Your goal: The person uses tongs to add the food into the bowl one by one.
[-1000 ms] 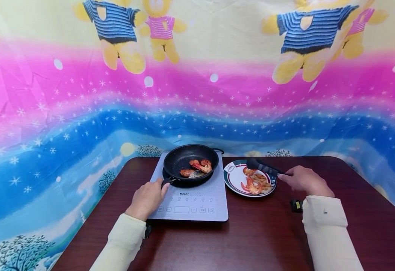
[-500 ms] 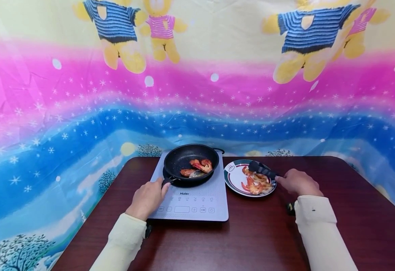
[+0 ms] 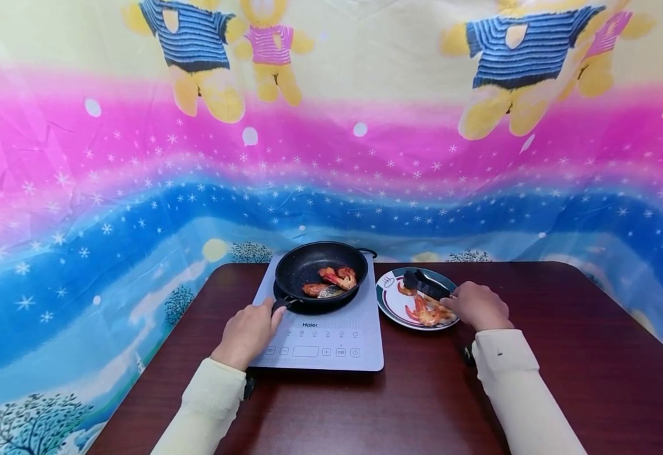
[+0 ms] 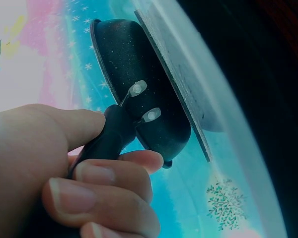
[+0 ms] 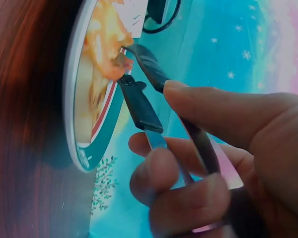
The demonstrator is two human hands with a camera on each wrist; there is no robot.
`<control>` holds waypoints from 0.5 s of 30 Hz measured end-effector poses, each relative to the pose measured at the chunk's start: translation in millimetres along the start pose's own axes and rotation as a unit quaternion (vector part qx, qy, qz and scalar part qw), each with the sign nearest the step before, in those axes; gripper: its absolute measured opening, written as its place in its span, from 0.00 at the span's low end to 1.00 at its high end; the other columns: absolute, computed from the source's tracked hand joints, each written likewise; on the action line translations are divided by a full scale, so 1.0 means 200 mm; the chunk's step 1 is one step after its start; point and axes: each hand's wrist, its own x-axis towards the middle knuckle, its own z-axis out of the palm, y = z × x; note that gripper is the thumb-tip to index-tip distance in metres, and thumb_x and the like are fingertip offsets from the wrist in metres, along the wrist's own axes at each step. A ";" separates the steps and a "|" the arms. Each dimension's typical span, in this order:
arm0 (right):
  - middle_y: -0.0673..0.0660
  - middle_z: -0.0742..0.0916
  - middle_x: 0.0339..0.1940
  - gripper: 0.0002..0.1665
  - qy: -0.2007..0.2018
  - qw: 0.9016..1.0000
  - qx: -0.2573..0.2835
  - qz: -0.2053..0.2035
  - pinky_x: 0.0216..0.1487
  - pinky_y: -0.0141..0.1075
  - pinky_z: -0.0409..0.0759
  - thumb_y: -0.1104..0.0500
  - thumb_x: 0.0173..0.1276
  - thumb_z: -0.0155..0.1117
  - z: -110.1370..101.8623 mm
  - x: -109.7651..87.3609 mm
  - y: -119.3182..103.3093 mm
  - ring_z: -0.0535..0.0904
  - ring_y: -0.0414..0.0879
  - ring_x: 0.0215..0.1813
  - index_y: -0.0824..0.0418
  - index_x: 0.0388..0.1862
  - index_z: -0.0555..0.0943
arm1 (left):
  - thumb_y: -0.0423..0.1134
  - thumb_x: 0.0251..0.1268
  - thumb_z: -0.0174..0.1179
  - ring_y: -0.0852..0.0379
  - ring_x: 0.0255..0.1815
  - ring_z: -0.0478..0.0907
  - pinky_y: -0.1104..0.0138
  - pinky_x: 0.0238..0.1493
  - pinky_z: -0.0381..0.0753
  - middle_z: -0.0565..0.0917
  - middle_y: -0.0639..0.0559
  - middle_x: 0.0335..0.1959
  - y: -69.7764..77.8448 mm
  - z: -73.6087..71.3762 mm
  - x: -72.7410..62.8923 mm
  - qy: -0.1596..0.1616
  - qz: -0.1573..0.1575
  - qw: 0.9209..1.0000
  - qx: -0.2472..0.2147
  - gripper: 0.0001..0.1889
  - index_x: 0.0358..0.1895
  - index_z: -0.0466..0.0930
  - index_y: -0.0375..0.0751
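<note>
In the head view my left hand (image 3: 246, 335) grips the handle of a black frying pan (image 3: 297, 268), thumb on top and fingers curled beneath. Orange-red cooked prawns (image 3: 338, 277) lie inside the pan. My right hand (image 3: 479, 306) holds black-tipped tongs (image 3: 430, 287) over a round plate (image 3: 386, 302) with a green and red rim. Prawns (image 3: 422, 313) and paler food pieces lie on this plate. Seen from the right wrist, thumb and fingers squeeze the arms of the tongs (image 5: 141, 106), whose parted tips reach a prawn (image 5: 109, 42).
Under the pan is a white induction cooker (image 3: 314, 354) with touch buttons, on a dark red-brown table (image 3: 331, 411). The plate stands just right of the cooker. A black cable (image 3: 368, 253) shows behind the pan. A printed cloth (image 3: 331, 158) hangs around the table's far side.
My right hand has moved left with the tongs, bringing their tips lower over the prawns at the plate's upper part. My left hand and the pan have stayed in place.
</note>
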 end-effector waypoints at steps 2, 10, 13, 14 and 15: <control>0.57 0.80 0.25 0.25 0.006 1.000 0.000 0.001 0.27 0.43 0.68 0.43 0.67 0.62 0.01 0.00 -0.01 0.73 0.51 0.30 0.65 0.43 0.85 | 0.50 0.73 0.52 0.48 0.22 0.77 0.53 0.25 0.75 0.78 0.43 0.23 0.00 0.00 0.00 -0.002 -0.002 1.000 -0.001 0.17 0.45 0.76 0.37; 0.59 0.83 0.32 0.26 0.018 1.000 -0.003 -0.001 0.28 0.44 0.69 0.44 0.68 0.62 -0.01 0.00 -0.02 0.74 0.53 0.32 0.64 0.52 0.83 | 0.49 0.72 0.53 0.49 0.22 0.76 0.54 0.26 0.75 0.77 0.44 0.22 0.00 0.00 0.00 -0.007 -0.003 1.000 -0.002 0.17 0.46 0.76 0.37; 0.65 0.84 0.43 0.28 0.028 1.000 -0.011 -0.009 0.30 0.46 0.71 0.44 0.68 0.62 -0.03 0.00 -0.01 0.76 0.55 0.36 0.64 0.55 0.82 | 0.49 0.72 0.53 0.50 0.21 0.75 0.54 0.25 0.74 0.77 0.44 0.21 0.00 0.00 0.00 -0.008 -0.003 1.000 -0.002 0.17 0.45 0.76 0.37; 0.67 0.84 0.48 0.28 0.031 0.999 -0.012 -0.010 0.31 0.47 0.72 0.44 0.67 0.62 -0.03 0.00 0.00 0.77 0.56 0.38 0.65 0.56 0.81 | 0.49 0.73 0.53 0.50 0.21 0.75 0.54 0.25 0.74 0.77 0.44 0.21 0.00 0.00 0.00 -0.008 -0.003 1.000 -0.003 0.17 0.45 0.76 0.37; 0.69 0.82 0.51 0.30 0.032 0.999 -0.013 -0.010 0.31 0.48 0.73 0.44 0.67 0.62 -0.03 0.00 0.00 0.77 0.58 0.40 0.65 0.57 0.80 | 0.49 0.72 0.53 0.50 0.21 0.75 0.54 0.24 0.74 0.76 0.45 0.21 0.00 0.00 0.00 -0.008 -0.003 1.000 -0.004 0.17 0.44 0.76 0.37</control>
